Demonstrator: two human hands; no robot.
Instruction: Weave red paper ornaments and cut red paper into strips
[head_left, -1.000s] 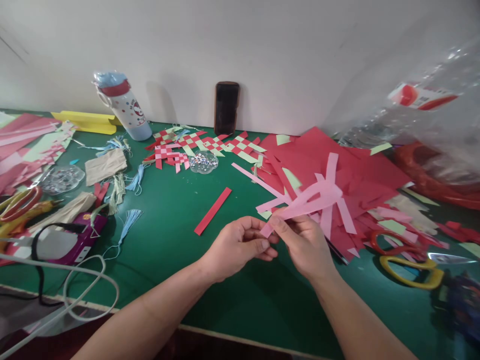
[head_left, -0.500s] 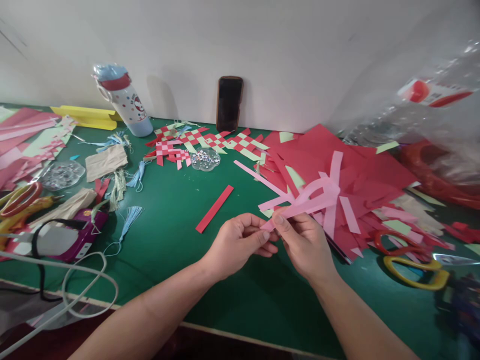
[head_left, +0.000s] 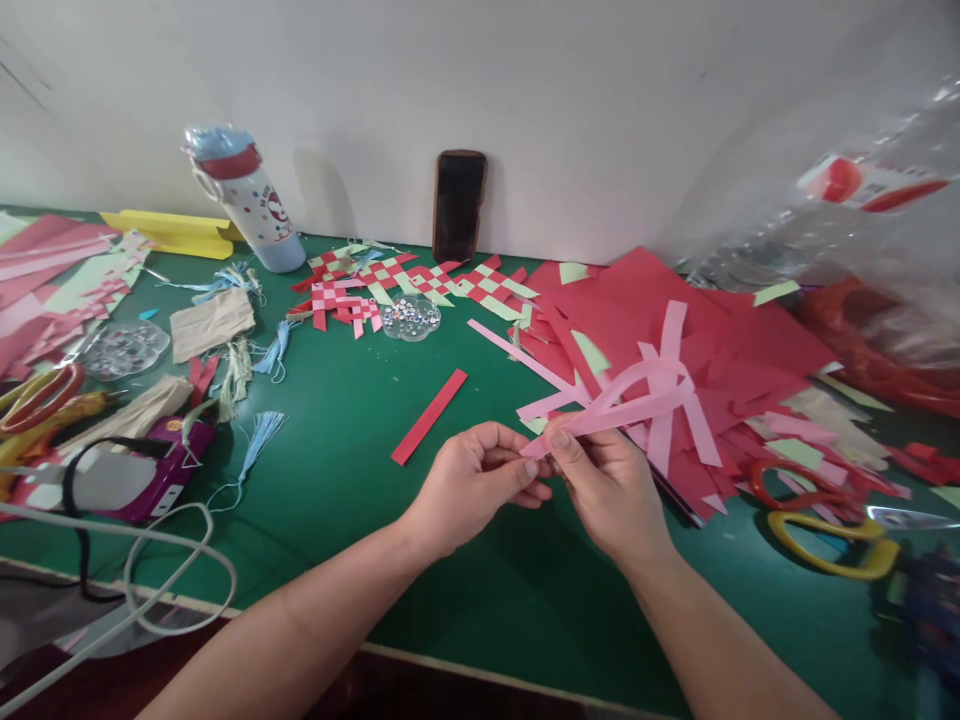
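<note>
Both hands pinch one pink paper strip (head_left: 634, 408) over the green table (head_left: 337, 540). The strip bends round into a loop to the right, above the pile of red paper (head_left: 622, 290). My left hand (head_left: 472, 485) grips the strip's near end between thumb and fingers. My right hand (head_left: 607, 485) is closed on it just beside, thumb on top. Other pink strips (head_left: 525, 358) lie on the pile behind the hands. Left of the hands a single red paper strip (head_left: 429, 417) lies flat.
Woven paper pieces (head_left: 420, 280) and a dish of beads (head_left: 411, 317) lie behind. A phone (head_left: 459, 205) and a bottle (head_left: 251, 205) stand near the wall. Scissors (head_left: 825, 535) lie right. Tassels (head_left: 259, 440), a purple device (head_left: 169, 465) and white cables (head_left: 217, 560) are left.
The loop of the pink paper strip has opened wider and its bend has shifted slightly right. Both hands stay almost in place, still gripping the strip.
</note>
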